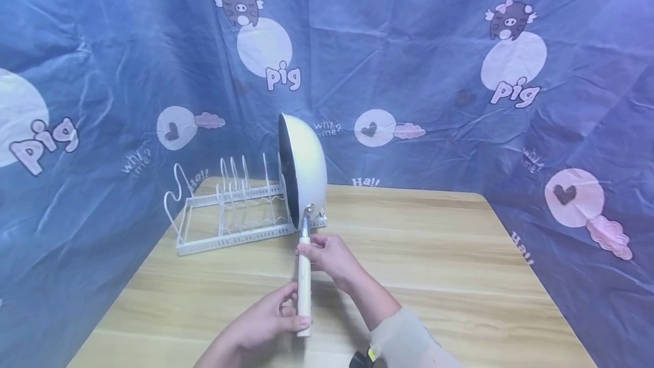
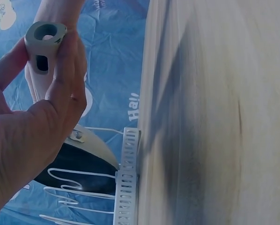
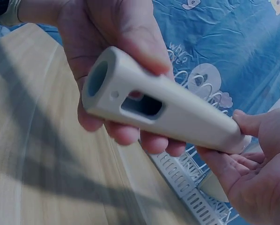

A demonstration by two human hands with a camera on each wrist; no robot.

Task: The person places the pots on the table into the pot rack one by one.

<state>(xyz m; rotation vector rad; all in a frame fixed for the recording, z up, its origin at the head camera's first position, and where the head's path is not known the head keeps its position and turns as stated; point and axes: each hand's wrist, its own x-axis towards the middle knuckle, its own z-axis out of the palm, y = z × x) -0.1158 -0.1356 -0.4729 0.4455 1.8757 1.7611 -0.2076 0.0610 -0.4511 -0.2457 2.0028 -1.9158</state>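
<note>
A frying pan (image 1: 309,158), white outside and dark inside, stands on its edge at the right end of a white wire rack (image 1: 235,239). Its dark inside faces left, and its cream handle (image 1: 304,277) points toward me. Near the handle's free end, my left hand (image 1: 265,316) grips it between thumb and fingers. Farther up, close to the pan, my right hand (image 1: 329,257) pinches the handle from the right. A hanging hole and a slot show in the handle end (image 3: 142,107) in the right wrist view. In the left wrist view, rack wires overlap the pan's dark inside (image 2: 86,168).
Several wire dividers (image 1: 235,172) rise along the rack to the left of the pan. The rack sits on a wood-grain table (image 1: 424,243). Blue printed cloth (image 1: 409,61) surrounds the table behind and at the sides. A small black and yellow object (image 1: 363,359) shows beside the right sleeve.
</note>
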